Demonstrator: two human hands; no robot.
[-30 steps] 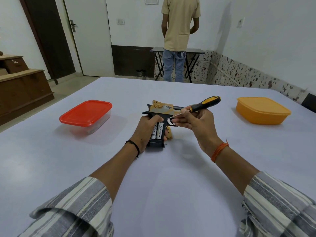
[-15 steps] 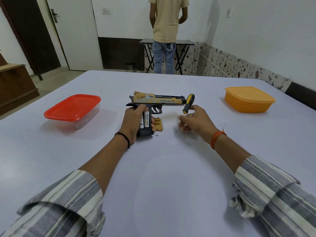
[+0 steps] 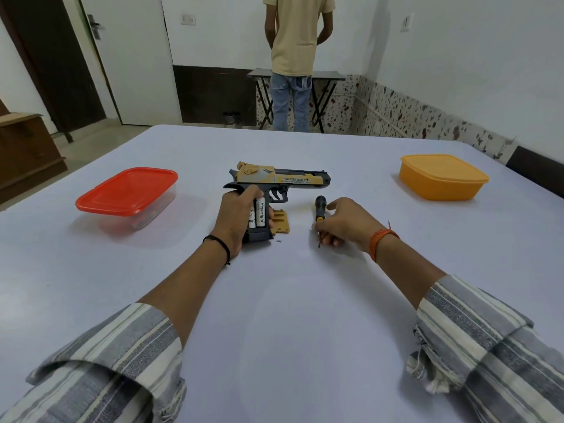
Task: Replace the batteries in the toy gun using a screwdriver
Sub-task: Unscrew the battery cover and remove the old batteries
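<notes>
Two batteries [image 3: 258, 214] sat exposed in the toy gun [image 3: 276, 181] lying mid-table, my left hand [image 3: 241, 215] curled round its grip; my right hand [image 3: 341, 224] pinched the screwdriver [image 3: 319, 209] low. Best to park it clear of the loose cover [image 3: 280, 222] and screw [image 3: 278, 240]

Screwdriver [image 3: 320, 208] shaft mostly hidden under right hand [image 3: 345, 225]
</notes>
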